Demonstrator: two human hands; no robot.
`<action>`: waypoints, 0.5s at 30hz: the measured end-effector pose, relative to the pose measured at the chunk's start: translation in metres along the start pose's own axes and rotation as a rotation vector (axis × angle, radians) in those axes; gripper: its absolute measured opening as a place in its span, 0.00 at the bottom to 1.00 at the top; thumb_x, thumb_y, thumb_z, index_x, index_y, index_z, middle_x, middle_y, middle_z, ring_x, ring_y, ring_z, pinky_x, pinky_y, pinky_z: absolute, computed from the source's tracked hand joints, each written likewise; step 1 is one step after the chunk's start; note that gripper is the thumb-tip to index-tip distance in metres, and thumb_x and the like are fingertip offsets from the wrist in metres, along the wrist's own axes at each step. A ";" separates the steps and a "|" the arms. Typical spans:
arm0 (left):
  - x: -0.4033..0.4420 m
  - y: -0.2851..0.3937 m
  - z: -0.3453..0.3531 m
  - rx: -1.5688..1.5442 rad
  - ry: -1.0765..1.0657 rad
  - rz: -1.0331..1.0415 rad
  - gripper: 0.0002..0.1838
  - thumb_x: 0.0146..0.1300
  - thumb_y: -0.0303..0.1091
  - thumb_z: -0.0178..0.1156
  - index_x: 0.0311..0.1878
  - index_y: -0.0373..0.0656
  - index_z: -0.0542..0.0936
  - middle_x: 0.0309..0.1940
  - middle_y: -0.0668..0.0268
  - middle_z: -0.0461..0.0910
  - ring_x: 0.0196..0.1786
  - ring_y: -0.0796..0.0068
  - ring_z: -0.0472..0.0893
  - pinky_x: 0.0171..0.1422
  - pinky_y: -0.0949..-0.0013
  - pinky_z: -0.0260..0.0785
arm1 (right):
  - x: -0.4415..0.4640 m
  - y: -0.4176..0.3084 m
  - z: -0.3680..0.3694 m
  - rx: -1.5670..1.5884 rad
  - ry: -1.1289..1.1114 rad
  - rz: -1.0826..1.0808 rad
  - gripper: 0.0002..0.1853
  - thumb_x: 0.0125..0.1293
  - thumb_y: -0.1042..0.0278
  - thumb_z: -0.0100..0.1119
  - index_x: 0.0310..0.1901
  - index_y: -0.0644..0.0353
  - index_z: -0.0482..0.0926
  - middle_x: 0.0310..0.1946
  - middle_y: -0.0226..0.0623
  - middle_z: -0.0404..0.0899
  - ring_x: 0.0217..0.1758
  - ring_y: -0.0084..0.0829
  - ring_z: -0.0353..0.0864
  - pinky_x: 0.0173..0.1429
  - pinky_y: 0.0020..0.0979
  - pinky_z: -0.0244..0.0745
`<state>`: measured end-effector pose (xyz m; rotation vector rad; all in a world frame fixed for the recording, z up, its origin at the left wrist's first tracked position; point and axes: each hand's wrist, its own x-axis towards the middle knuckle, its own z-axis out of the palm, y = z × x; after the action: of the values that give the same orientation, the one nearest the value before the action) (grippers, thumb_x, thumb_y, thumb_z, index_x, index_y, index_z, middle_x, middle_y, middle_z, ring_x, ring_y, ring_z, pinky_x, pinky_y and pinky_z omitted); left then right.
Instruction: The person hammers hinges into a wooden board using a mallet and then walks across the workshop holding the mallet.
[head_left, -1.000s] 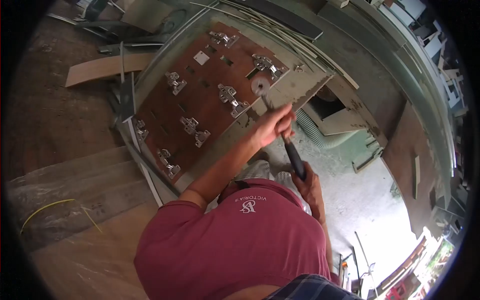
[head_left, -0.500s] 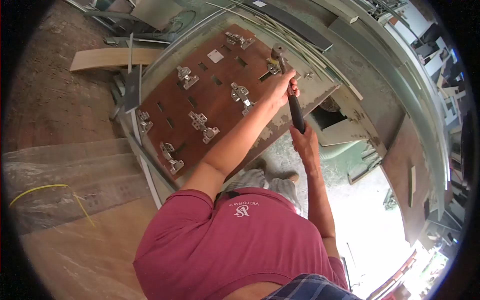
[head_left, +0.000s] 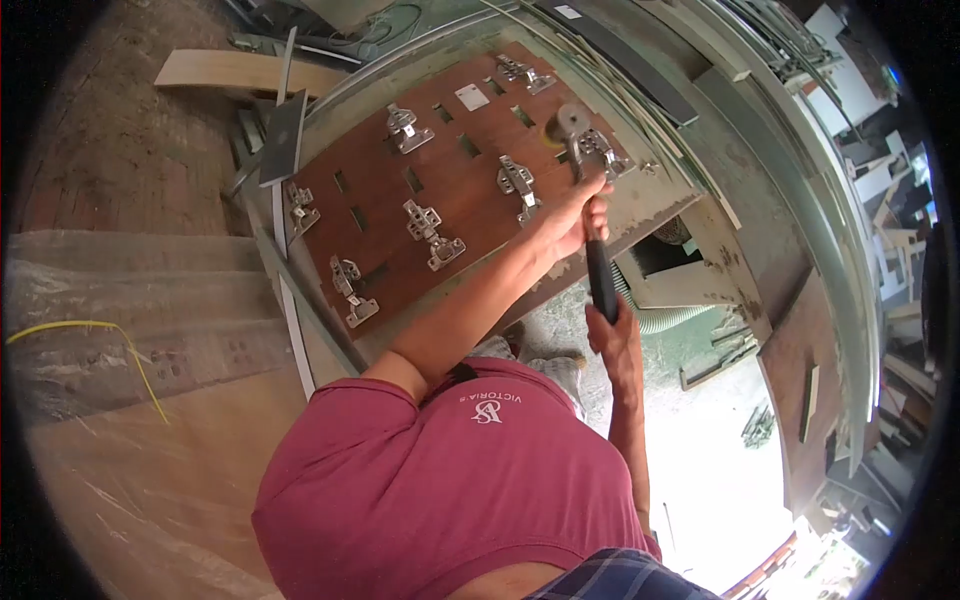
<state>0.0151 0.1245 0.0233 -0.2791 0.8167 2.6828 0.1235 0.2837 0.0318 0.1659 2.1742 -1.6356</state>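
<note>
I see the left hand point(head_left: 572, 228) and right hand point(head_left: 614, 328) gripping the hammer point(head_left: 599, 268) over the board point(head_left: 458, 185); seven hinges point(head_left: 612, 162) already sit there, what's left I can't tell.

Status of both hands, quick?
Left hand: closed, holding the hammer nearer its head.
Right hand: closed, holding the same hammer by its handle end.

Maroon shirt point(head_left: 450, 490): and there it was, "VICTORIA'S" in white, upside down to the camera, beside a "VS" monogram point(head_left: 488, 412)!
Brown board point(head_left: 450, 185): white label point(head_left: 471, 97) was too small to read.
Dark strip point(head_left: 645, 80): sticker point(head_left: 567, 12) was illegible.
</note>
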 end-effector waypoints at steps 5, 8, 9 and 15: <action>-0.029 -0.004 -0.025 -0.135 0.046 -0.076 0.14 0.64 0.44 0.57 0.40 0.42 0.72 0.17 0.78 0.58 0.23 0.82 0.62 0.35 0.70 0.60 | -0.010 0.006 0.005 -0.070 -0.101 0.015 0.14 0.57 0.63 0.58 0.38 0.65 0.73 0.17 0.25 0.67 0.18 0.17 0.64 0.21 0.23 0.58; -0.032 -0.007 -0.041 -0.180 0.028 -0.045 0.15 0.64 0.43 0.57 0.41 0.41 0.71 0.17 0.78 0.59 0.23 0.82 0.62 0.35 0.70 0.61 | -0.014 0.001 0.012 -0.067 -0.132 0.067 0.14 0.57 0.63 0.57 0.38 0.65 0.72 0.16 0.24 0.66 0.17 0.16 0.63 0.21 0.23 0.58; -0.032 -0.007 -0.043 -0.190 0.047 -0.059 0.15 0.64 0.43 0.57 0.41 0.41 0.71 0.17 0.78 0.59 0.23 0.82 0.62 0.35 0.70 0.61 | -0.012 0.004 0.014 -0.042 -0.139 0.083 0.14 0.57 0.63 0.57 0.40 0.65 0.73 0.16 0.24 0.67 0.17 0.16 0.63 0.21 0.22 0.57; -0.026 -0.009 -0.051 -0.245 0.062 -0.066 0.14 0.64 0.42 0.57 0.42 0.40 0.71 0.17 0.79 0.59 0.23 0.84 0.61 0.33 0.73 0.60 | -0.009 0.000 0.021 -0.064 -0.126 0.069 0.17 0.57 0.63 0.57 0.43 0.67 0.73 0.17 0.27 0.68 0.17 0.17 0.65 0.21 0.22 0.58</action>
<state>0.0469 0.0964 -0.0154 -0.4414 0.4846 2.7225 0.1370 0.2654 0.0306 0.1150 2.0993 -1.4952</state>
